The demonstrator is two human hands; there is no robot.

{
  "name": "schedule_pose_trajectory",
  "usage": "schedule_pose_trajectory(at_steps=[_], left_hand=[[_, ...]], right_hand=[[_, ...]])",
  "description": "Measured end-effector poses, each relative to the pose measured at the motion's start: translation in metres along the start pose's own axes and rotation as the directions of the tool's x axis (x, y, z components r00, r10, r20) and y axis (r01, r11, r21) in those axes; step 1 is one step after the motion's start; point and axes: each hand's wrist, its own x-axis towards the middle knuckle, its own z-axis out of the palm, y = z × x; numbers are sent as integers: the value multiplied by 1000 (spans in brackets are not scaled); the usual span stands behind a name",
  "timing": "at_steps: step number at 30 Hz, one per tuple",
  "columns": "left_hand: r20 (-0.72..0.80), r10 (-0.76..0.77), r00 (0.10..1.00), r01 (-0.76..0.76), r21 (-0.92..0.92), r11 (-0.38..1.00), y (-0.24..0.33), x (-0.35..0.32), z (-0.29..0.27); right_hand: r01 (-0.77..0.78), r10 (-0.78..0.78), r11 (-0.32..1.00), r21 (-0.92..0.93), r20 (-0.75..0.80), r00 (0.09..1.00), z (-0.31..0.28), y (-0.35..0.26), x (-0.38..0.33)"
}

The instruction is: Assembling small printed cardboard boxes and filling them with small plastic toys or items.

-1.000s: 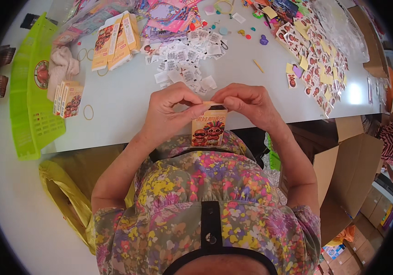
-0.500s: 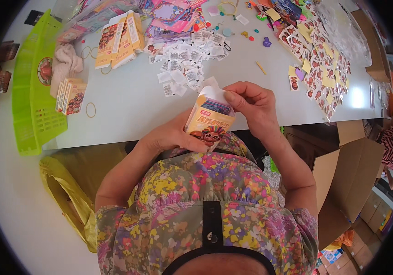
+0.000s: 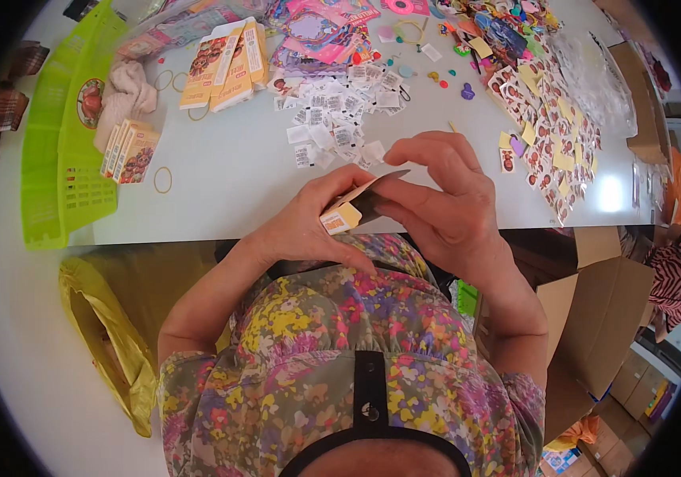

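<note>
Close to the person's flowery top, at the near edge of the white table [image 3: 229,191], both hands hold one small yellow box [image 3: 354,208]. It is seen almost edge-on, so it looks thin. Its long way runs from lower left to upper right, and its open flap end points up and to the right, away from the person. The left hand [image 3: 308,226] is wrapped around the lower end, with the thumb on top. The right hand [image 3: 448,203] pinches the upper end with its fingertips, and its other fingers curl over the box. Both hands are shut tight on the box, and it is lifted just above the table.

Farther back on the table lie more boxes of the same kind. One little stack [image 3: 129,149] sits by the green basket [image 3: 62,151]; how many are in it is hard to tell. About three flat yellow boxes [image 3: 225,63] lie behind that. Two rubber bands [image 3: 163,180] show on the bare table near the stack. A heap of small white paper tags [image 3: 340,123] lies in the middle, too many to count. Many stickers [image 3: 551,135] are spread on the right side. One yellow bag [image 3: 110,342] hangs below the table at the left, and cardboard cartons [image 3: 603,318] stand at the right.
</note>
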Motion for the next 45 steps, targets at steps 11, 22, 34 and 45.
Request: schedule_pose_trajectory(at_steps=[11, 22, 34, 45], left_hand=[[38, -40, 998, 46, -174, 984, 3, -10, -14], [59, 85, 995, -84, -30, 996, 1, -9, -23], [116, 185, 976, -206, 211, 955, 19, -1, -22], [233, 50, 971, -67, 62, 996, 13, -6, -28]], right_hand=[[128, -130, 991, 45, 41, 991, 8, 1, 4], [330, -325, 944, 3, -165, 931, 9, 3, 4], [190, -203, 976, 105, 131, 970, -10, -4, 7], [258, -260, 965, 40, 95, 961, -4, -4, 6]])
